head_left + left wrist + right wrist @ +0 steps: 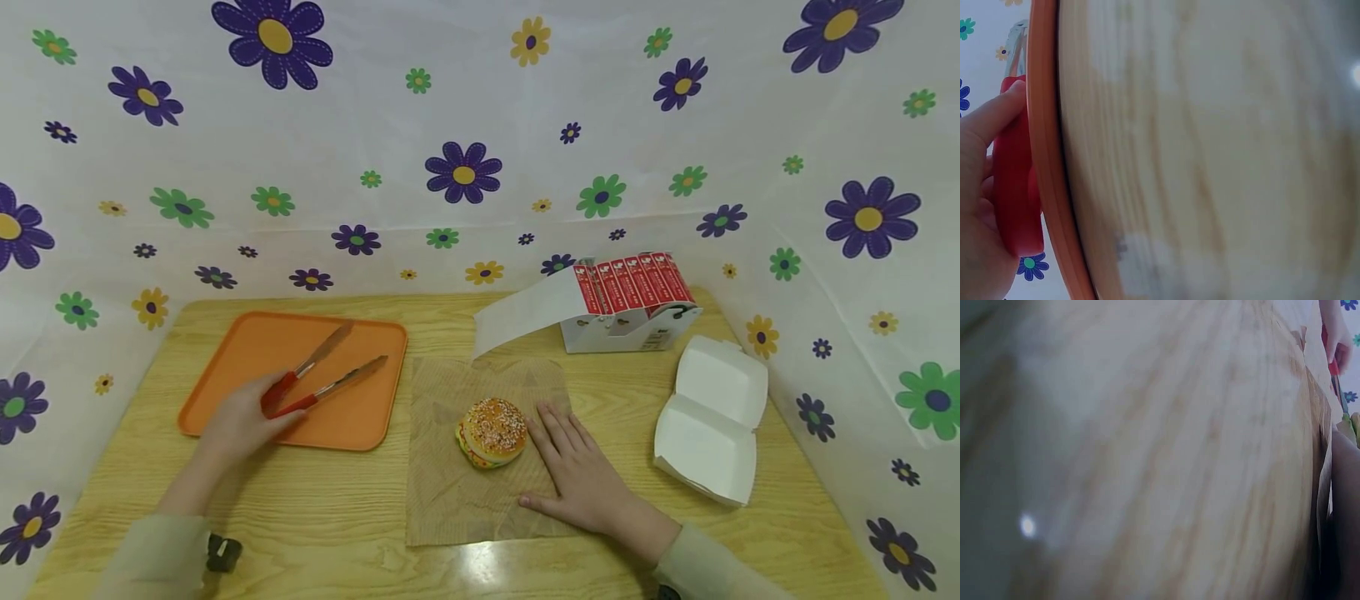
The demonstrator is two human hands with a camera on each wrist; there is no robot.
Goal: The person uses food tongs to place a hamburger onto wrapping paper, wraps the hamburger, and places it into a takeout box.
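Observation:
My left hand (238, 419) grips the red handles of a pair of metal-tipped tongs (349, 377) over the orange tray (243, 346); the tongs' arms stand spread apart. In the left wrist view the thumb presses along one red handle (1013, 181), close above the tray's rim. A sesame-topped hamburger (493, 427) sits on a sheet of brown paper (450, 508) in the middle of the table. Flat on the paper's right side rests my right hand (581, 483), fingers spread, fingertips right beside the bun.
An opened white clamshell box (708, 446) stands to the right. Behind it, near the back wall, a white carton (615, 333) holds several red packets (637, 283), its long flap hanging left. A flower-patterned cloth (465, 100) surrounds the wooden table (337, 517).

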